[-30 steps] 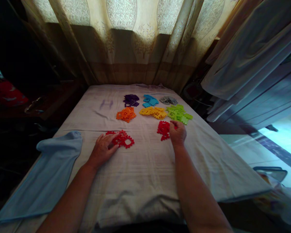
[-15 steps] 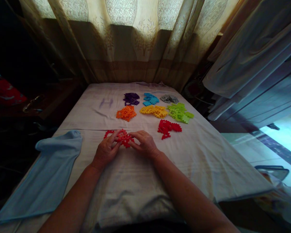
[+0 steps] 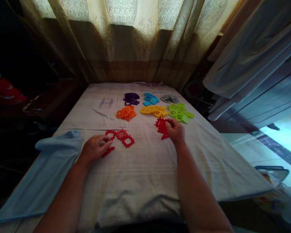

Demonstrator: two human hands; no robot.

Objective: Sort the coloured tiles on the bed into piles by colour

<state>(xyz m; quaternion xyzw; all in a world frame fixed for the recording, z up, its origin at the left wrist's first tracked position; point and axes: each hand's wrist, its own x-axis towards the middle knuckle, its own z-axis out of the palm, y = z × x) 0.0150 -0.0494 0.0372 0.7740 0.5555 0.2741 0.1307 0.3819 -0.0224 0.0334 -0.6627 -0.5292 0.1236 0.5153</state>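
Three red interlocking plastic pieces [image 3: 122, 134] lie linked in a short row on the sheet: two frames with a square hole and, between them, a lattice square. My left hand [image 3: 95, 147] rests at the left of this row, fingers loosely bent and apart from the thumb. Just below its thumb a separate red toothed piece [image 3: 108, 151] shows, partly hidden by the hand. Over the small red pile [image 3: 161, 126] on the right is my right hand [image 3: 176, 129], thumb and fingertips closed on a red piece there. The fingers hide part of that pile.
Farther back lie piles of pieces: orange [image 3: 126, 113], yellow [image 3: 154, 111], lime green [image 3: 180, 112], purple [image 3: 131, 98], blue [image 3: 150, 99] and grey [image 3: 169, 98]. A light blue cloth [image 3: 50, 168] covers the left edge. Curtains [image 3: 135, 48] hang behind.
My hands have moved apart. The right one left the linked red pieces and reached right to the red pile; the left drew back left, uncovering the row and the separate red piece.
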